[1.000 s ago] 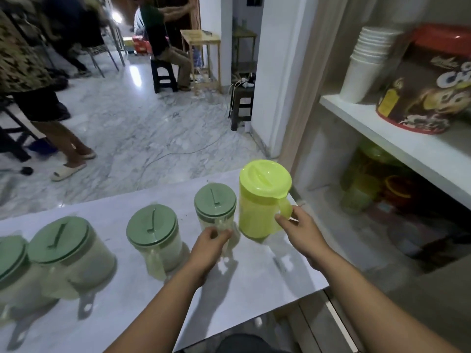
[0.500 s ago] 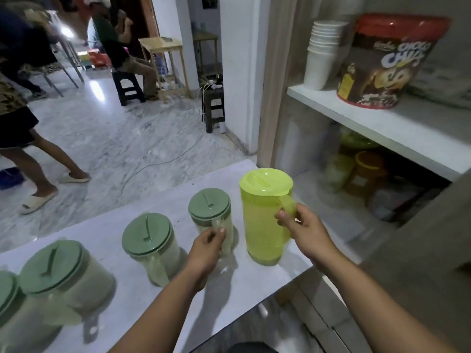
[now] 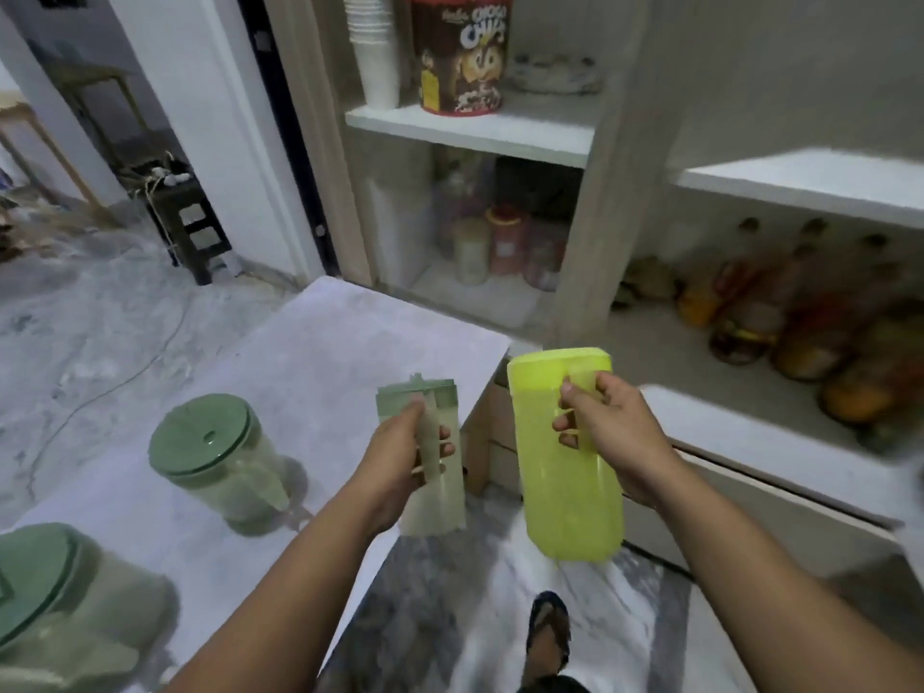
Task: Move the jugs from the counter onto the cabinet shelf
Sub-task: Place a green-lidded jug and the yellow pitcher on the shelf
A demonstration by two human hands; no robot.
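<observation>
My right hand (image 3: 607, 432) grips the handle of a yellow-green jug (image 3: 565, 492), held in the air past the counter's right edge, in front of the cabinet. My left hand (image 3: 400, 462) holds a small clear jug with a green lid (image 3: 435, 472) by its handle, lifted above the counter's corner. Two more green-lidded jugs stay on the white counter (image 3: 320, 352): one at the centre left (image 3: 220, 457), one at the bottom left corner (image 3: 60, 607). The cabinet's lower shelf (image 3: 740, 432) lies just right of the yellow jug.
The cabinet's upper left shelf (image 3: 480, 130) carries stacked white cups (image 3: 375, 47) and a chocolate cereal tub (image 3: 462, 52). Plastic containers (image 3: 495, 247) stand below it. Bottles and jars (image 3: 800, 322) fill the right compartment. A dark stool (image 3: 187, 227) stands on the marble floor.
Both jugs have left the counter and swung right toward the cabinet. My view has turned right, so the cabinet fills the frame.
</observation>
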